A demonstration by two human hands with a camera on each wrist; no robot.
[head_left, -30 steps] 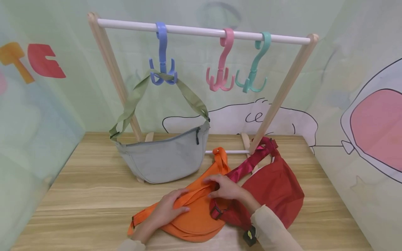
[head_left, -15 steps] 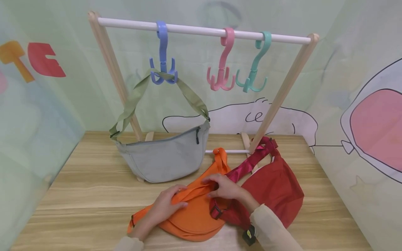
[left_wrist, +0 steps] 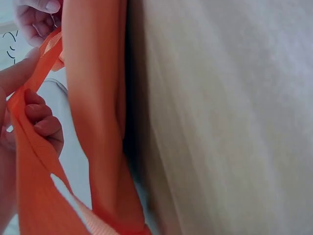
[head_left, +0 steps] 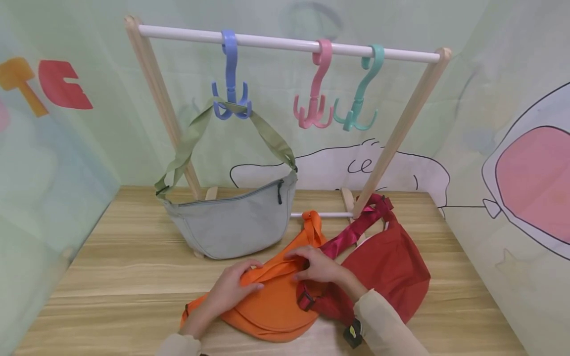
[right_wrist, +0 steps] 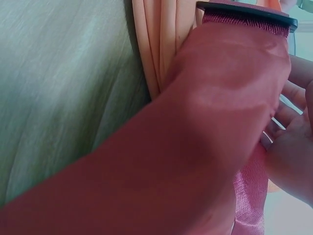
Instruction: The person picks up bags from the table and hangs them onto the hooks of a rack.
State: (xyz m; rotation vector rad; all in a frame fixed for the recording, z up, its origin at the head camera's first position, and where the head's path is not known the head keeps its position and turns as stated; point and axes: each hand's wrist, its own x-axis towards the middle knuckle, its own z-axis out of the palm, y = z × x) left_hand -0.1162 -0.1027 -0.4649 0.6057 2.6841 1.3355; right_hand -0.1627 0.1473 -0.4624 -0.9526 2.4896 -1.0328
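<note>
An orange bag (head_left: pixel 280 306) lies at the front middle of the table. My left hand (head_left: pixel 229 291) grips its strap, with fingers curled round the orange strap (left_wrist: pixel 34 142) in the left wrist view. At the bag's upper right, my right hand (head_left: pixel 318 265) has bent fingers on the orange fabric near the strap; its fingertips are partly hidden. A red bag (head_left: pixel 396 272) lies to the right, its buckled end (head_left: pixel 306 300) overlapping the orange bag below my right hand. In the right wrist view, red fabric (right_wrist: pixel 195 122) covers much of my right hand (right_wrist: pixel 293 147).
Behind stands a wooden rack with a white rail (head_left: pixel 276 42). A grey bag (head_left: pixel 236 222) hangs by its strap from a blue hook (head_left: pixel 230 74). A pink hook (head_left: pixel 313 89) and a green hook (head_left: pixel 361 94) hang farther right, holding nothing.
My left hand has shifted slightly left and up, lifting a fold of the orange strap. The right hand has barely moved.
</note>
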